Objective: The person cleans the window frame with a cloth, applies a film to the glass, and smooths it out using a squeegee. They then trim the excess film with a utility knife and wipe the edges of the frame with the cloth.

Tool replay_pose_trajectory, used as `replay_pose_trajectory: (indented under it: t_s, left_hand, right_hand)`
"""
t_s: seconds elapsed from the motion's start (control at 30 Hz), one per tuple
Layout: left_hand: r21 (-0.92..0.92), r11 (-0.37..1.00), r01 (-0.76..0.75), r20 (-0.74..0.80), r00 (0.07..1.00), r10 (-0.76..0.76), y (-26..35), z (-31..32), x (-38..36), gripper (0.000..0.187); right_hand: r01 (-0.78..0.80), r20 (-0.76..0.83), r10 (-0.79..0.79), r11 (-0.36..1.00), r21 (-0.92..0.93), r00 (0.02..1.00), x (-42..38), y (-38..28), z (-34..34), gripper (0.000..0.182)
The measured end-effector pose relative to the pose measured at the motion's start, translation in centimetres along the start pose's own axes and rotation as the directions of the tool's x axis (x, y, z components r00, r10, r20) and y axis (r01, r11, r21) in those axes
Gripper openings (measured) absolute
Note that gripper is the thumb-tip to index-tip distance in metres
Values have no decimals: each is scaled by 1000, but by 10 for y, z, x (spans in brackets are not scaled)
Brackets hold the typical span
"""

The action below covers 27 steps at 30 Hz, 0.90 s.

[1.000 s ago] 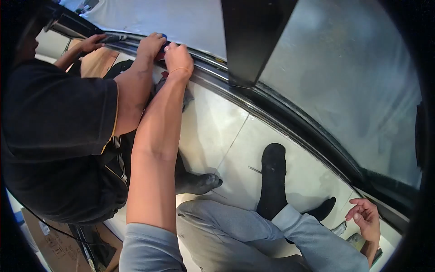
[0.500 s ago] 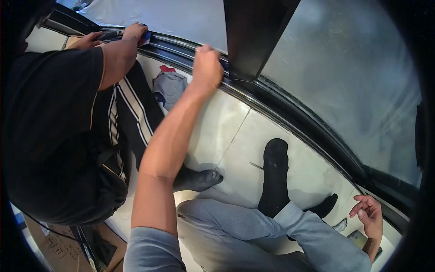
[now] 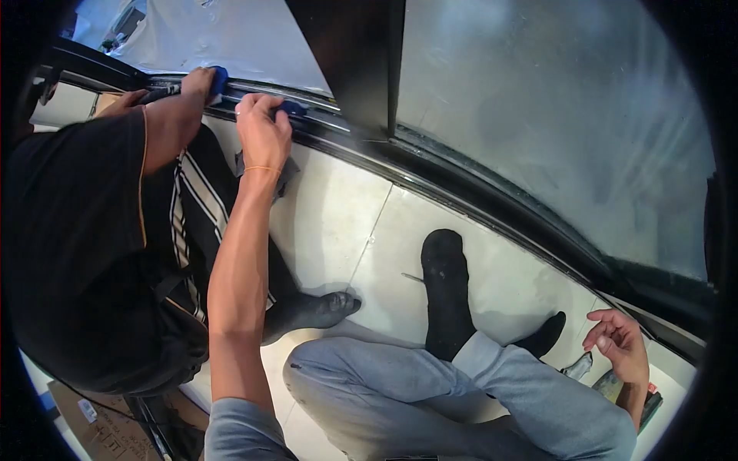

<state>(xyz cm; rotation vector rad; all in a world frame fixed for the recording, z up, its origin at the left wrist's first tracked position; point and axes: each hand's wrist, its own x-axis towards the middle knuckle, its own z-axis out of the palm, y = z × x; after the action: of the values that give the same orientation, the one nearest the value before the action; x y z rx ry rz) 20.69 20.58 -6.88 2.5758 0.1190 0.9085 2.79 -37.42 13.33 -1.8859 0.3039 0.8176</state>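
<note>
My left hand [image 3: 261,132] reaches up to the black sliding-door track [image 3: 461,201] and presses a small blue cloth [image 3: 293,108] onto it, fingers closed on the cloth. My right hand [image 3: 619,352] hovers low at the right near the track, fingers loosely curled and holding nothing. I sit on the white tiled floor [image 3: 350,219] in grey trousers and black socks [image 3: 443,288].
A person in a black shirt [image 3: 73,230] crouches at the left, a hand [image 3: 198,81] holding another blue cloth [image 3: 219,77] on the track. A grey rag [image 3: 283,175] lies behind my left forearm. Small objects [image 3: 615,384] lie under my right hand. Glass panels and a black post [image 3: 354,61] rise beyond the track.
My left hand has slid left along the track, away from the black post and close to the other person's hand, with a blue cloth now under it. My right hand has hardly moved.
</note>
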Motion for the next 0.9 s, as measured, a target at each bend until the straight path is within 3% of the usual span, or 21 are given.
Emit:
replay_pose_trajectory:
  t_s: [0.13,0.2,0.43,0.5,0.6,0.67,0.73,0.8,0.83,0.9]
  left_hand:
    - [-80,996,-34,281,958,55,38,-17,-7,16]
    - [-84,995,-61,368,926,88,33,15,-20,15]
    - [-11,991,-133,260,957,131,16,44,-38,9]
    - [96,989,-112,244,966,86,-14,38,-24,10]
    - [253,966,46,239,965,-109,-78,38,7,11]
    - [346,929,135,147,970,-196,-70,31,17,13]
    - [186,973,136,0,990,-139,-41,34,14,16]
    - [33,999,34,-41,999,-32,1,29,2,19]
    - [-46,999,6,-10,1000,-6,29,20,-7,17]
    - [-61,998,-26,235,971,40,49,21,-32,11]
  right_hand:
    - [5,28,-5,1000,2,1000,1,-10,5,48]
    - [9,33,-9,1000,1,999,1,-11,4,49]
    - [17,-1,-17,1000,-11,1000,0,-4,4,48]
    - [22,-7,-22,1000,-14,1000,0,-5,2,47]
    - [4,0,-4,1000,-3,1000,-2,-6,3,46]
    - [-1,8,1,1000,-9,1000,-1,-7,1,45]
    - [-7,14,7,1000,4,1000,0,-3,-1,45]
    - [-5,14,5,1000,18,1000,-2,-1,-1,45]
    - [-1,17,1,1000,25,1000,-2,-2,-1,45]
    - [5,23,-6,1000,27,1000,1,-3,0,46]
